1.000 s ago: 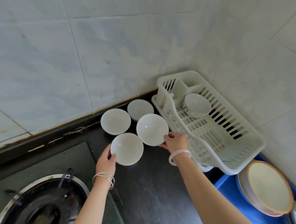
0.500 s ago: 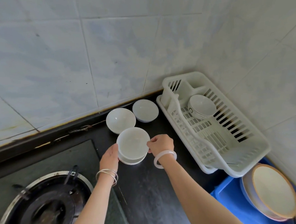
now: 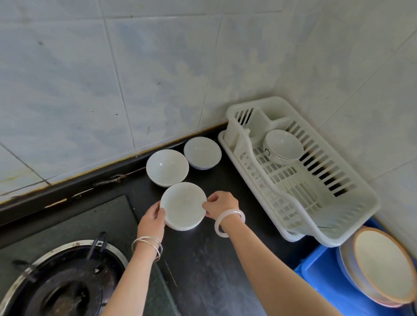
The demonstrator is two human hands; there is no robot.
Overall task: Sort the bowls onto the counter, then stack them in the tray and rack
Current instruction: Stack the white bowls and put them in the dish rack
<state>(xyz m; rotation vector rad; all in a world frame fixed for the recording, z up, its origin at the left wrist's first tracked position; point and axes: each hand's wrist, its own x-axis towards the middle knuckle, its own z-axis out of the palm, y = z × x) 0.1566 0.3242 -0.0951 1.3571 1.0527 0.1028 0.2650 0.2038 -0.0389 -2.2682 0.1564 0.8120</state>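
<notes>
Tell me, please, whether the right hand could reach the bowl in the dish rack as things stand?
Probably yes: the right hand is beside the dish rack, and the bowl lies uncovered, though both hands hold the stacked bowls.

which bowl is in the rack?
The patterned bowl, tilted near the far end of the white rack. The other bowls stand on the black counter.

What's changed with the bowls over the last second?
The right hand lifted its bowl leftward onto the bowl at the left hand; both hands now hold the stacked pair by the rim. The two bowls by the wall and the bowl in the rack stayed put.
</notes>
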